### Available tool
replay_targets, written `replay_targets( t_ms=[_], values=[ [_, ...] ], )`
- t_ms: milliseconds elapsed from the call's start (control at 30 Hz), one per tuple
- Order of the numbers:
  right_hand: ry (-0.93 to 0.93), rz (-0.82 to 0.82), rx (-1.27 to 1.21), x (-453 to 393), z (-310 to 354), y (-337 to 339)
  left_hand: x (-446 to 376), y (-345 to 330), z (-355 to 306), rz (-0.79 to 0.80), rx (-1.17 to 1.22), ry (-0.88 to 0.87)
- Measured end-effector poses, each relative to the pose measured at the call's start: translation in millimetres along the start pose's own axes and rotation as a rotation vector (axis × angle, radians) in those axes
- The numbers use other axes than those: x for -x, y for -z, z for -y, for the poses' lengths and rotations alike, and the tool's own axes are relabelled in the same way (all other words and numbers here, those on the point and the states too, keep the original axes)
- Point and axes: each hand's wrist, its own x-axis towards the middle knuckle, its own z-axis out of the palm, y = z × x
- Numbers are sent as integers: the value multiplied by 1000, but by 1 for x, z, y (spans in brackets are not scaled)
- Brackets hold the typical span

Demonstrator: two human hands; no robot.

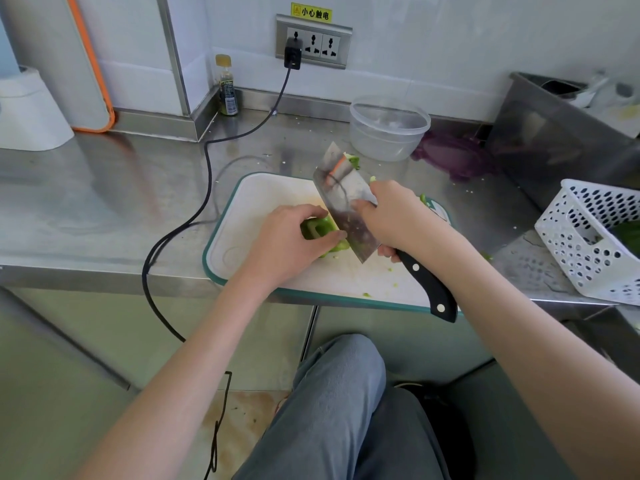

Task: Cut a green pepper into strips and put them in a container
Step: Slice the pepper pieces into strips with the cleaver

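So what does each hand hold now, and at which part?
The right hand grips the cleaver where the blade meets the black handle, one finger on the blade's flat. The left hand holds the green pepper from above, on the cutting board.

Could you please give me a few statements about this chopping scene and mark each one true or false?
1. The left hand holds the green pepper down on the cutting board. True.
2. The right hand grips a cleaver with a black handle. True.
3. The clear plastic bowl sits on the cutting board. False: it stands on the steel counter behind the board.
4. The white perforated basket is to the person's left. False: it is at the right edge of the counter.
5. A black plug sits in the wall socket. True.
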Motion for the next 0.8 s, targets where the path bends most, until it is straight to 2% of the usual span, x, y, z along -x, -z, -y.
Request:
replay_targets(
  t_ms=[200, 367, 533, 800],
  values=[
    [18, -17, -47, 0, 2, 4, -1, 2, 0, 19, 3, 33],
    [-96, 75, -51, 0, 5, 1, 0, 6, -6, 80, 52, 51],
    [31, -13, -26, 0, 2, -1, 0, 6, -5, 121, 25, 61],
    [11, 23, 10, 0, 5, -2, 2, 2, -4, 131, -81, 39]
  ],
)
